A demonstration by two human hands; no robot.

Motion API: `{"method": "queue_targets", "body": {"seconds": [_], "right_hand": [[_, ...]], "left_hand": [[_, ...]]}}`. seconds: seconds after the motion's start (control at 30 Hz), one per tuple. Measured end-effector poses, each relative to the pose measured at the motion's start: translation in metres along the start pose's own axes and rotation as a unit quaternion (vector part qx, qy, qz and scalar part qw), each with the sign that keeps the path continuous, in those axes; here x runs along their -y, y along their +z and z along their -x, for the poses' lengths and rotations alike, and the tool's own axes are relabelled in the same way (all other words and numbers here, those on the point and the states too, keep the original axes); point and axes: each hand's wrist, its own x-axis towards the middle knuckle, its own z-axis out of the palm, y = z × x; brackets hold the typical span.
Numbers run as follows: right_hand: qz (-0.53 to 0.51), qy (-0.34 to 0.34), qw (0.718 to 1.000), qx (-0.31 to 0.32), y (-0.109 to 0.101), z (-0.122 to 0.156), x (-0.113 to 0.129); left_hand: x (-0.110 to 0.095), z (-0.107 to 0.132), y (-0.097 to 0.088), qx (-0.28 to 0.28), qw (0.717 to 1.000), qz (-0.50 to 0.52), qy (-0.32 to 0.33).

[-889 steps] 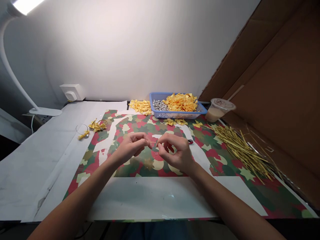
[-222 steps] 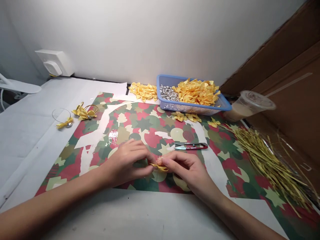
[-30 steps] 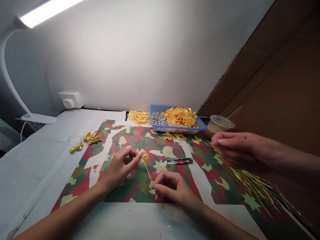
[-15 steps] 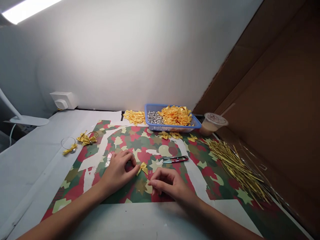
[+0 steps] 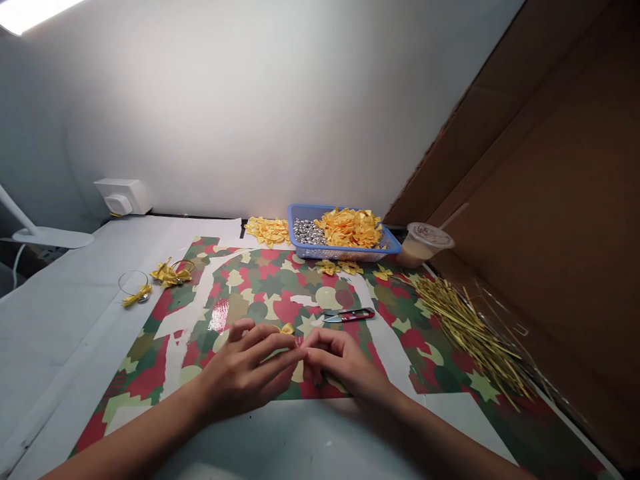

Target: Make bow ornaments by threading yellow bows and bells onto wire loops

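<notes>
While both forearms reached in from the bottom edge and angled toward each other, the left hand (image 5: 245,369) lay palm down with its fingers stretched rightward, and the right hand (image 5: 341,365) curled lightly, its fingertips (image 5: 313,351) meeting the left fingertips over the printed paper (image 5: 260,287). The hands were together at the tips, though I could not tell whether they pinched anything thin between them. A yellow bow (image 5: 287,329) lay on the paper just beyond the left fingers. Red-handled snips (image 5: 349,315) sat nearby to the right, clear of both hands. Farther off stood a blue basket (image 5: 340,254) of silver beads (image 5: 307,231) and bows, with a bow pile (image 5: 267,231) beside it, a plastic cup (image 5: 424,243), gold twist ties (image 5: 465,327) and finished wire-ring bows (image 5: 170,273) at left
</notes>
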Motion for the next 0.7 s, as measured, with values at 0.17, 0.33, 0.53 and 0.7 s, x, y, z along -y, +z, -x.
{"method": "queue_targets", "body": {"seconds": [0.17, 0.33, 0.53, 0.7], "right_hand": [[-0.004, 0.018, 1.000, -0.002, 0.001, 0.001, 0.002], [0.005, 0.023, 1.000, 0.004, 0.001, 0.002, 0.000], [0.018, -0.004, 1.000, -0.023, 0.002, 0.000, 0.003], [0.043, -0.034, 0.997, -0.055, -0.021, 0.002, 0.015]], "left_hand": [[0.002, -0.001, 0.000, 0.000, 1.000, -0.013, -0.012], [0.004, -0.001, -0.002, -0.002, 1.000, -0.001, -0.009], [0.007, 0.000, -0.001, 0.000, 0.999, 0.008, -0.043], [0.013, 0.003, 0.004, -0.031, 0.993, 0.031, -0.109]]}}
